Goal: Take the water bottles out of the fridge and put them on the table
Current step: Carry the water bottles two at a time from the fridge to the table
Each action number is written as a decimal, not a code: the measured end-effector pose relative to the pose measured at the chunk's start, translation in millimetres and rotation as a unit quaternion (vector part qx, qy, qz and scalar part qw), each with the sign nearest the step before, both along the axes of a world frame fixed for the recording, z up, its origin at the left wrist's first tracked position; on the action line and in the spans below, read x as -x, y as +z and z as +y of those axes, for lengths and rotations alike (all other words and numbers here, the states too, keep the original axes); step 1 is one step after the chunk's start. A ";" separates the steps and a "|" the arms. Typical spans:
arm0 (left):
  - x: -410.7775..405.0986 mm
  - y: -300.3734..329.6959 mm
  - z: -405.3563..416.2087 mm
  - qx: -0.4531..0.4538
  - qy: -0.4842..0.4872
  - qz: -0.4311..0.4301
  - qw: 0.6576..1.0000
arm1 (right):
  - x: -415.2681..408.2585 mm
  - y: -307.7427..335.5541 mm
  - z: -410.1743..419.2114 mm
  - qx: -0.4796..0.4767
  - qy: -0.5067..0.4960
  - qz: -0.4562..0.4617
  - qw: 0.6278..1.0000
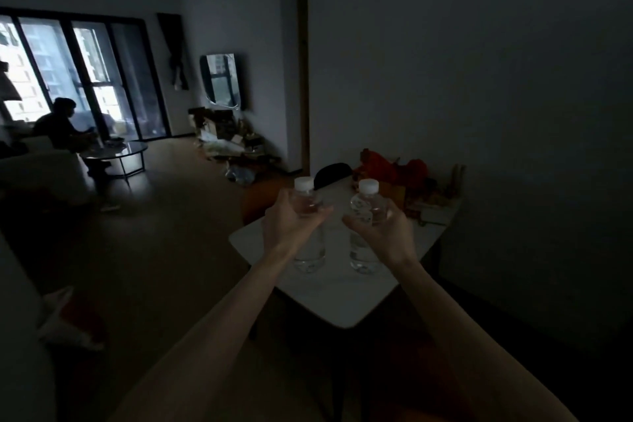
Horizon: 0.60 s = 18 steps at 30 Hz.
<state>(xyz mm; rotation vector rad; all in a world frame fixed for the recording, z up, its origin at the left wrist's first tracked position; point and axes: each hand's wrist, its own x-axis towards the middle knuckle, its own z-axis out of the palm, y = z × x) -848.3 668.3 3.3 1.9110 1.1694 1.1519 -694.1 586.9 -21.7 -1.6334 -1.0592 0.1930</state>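
Dim room. Left hand [289,226] wrapped round clear plastic water bottle w/ white cap [307,216], fingers closed on its upper body. Right hand [380,233] likewise closed round 2nd clear white-capped bottle [366,216]. Both bottles upright, side by side, apart, over near part of white rounded-corner surface [342,298]; can't tell if bases touch it. Red/orange clutter [390,166] at surface's far end

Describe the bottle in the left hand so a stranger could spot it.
Find the white table against the wall. Above it, two hands each grip a clear, white-capped water bottle. Yours is the left bottle, held by the left hand, on the open-room side, away from the red clutter.
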 end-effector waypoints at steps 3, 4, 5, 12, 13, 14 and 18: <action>-12.7 -14.9 63.6 0.009 -0.005 0.006 1.000 | -13.5 -10.8 65.3 0.007 -0.006 -0.001 1.000; -18.9 -19.8 86.2 0.009 -0.005 0.006 1.000 | -19.6 -16.8 89.4 0.008 -0.008 0.002 1.000; -25.8 -24.1 108.4 0.011 -0.007 0.009 1.000 | -26.0 -22.6 113.8 0.011 -0.011 0.001 1.000; -87.6 -40.0 270.4 0.028 -0.042 0.024 0.998 | -69.7 -47.7 275.7 0.044 -0.073 0.020 0.996; -94.1 -45.3 288.3 0.037 -0.048 0.025 0.998 | -74.5 -53.9 294.0 0.050 -0.085 0.019 0.995; -100.2 -51.9 306.6 0.043 -0.056 0.029 0.997 | -79.1 -61.6 311.0 0.059 -0.095 0.019 0.994; -129.9 -95.9 390.6 0.055 -0.076 0.060 0.994 | -96.8 -100.1 372.7 0.113 -0.131 0.055 0.983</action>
